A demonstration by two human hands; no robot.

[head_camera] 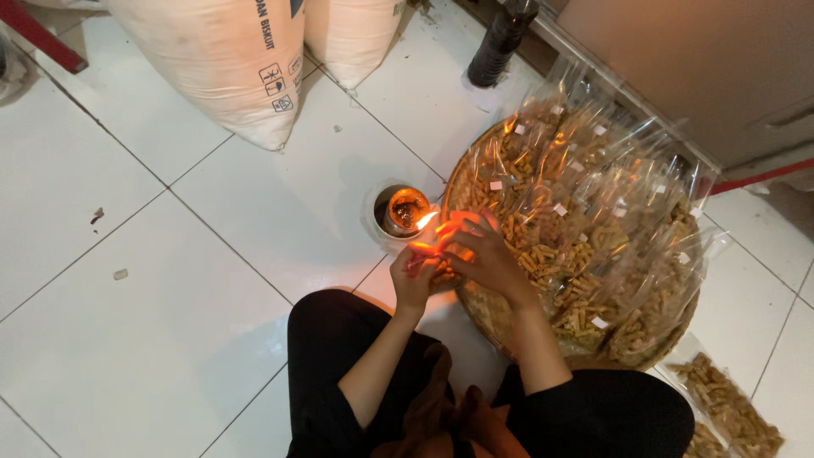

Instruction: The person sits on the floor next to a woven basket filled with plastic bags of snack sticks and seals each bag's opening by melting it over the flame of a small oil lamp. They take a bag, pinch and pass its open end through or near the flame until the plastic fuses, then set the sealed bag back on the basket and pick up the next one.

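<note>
I sit on a white tiled floor with both hands raised over a small metal tin (pixel 401 211) that holds a burning candle flame (pixel 426 220). My left hand (pixel 413 273) and my right hand (pixel 483 250) pinch the edge of a clear plastic snack bag (pixel 454 227) right beside the flame; the bag glows orange. To the right a round woven tray (pixel 483 307) carries several clear bags of fried stick snacks (pixel 585 212).
Two large tan sacks (pixel 220 59) lean at the top left. A dark bottle (pixel 502 38) stands by a cabinet at the top. More filled snack bags (pixel 729 407) lie on the floor at the bottom right. My black-clad knees fill the bottom middle.
</note>
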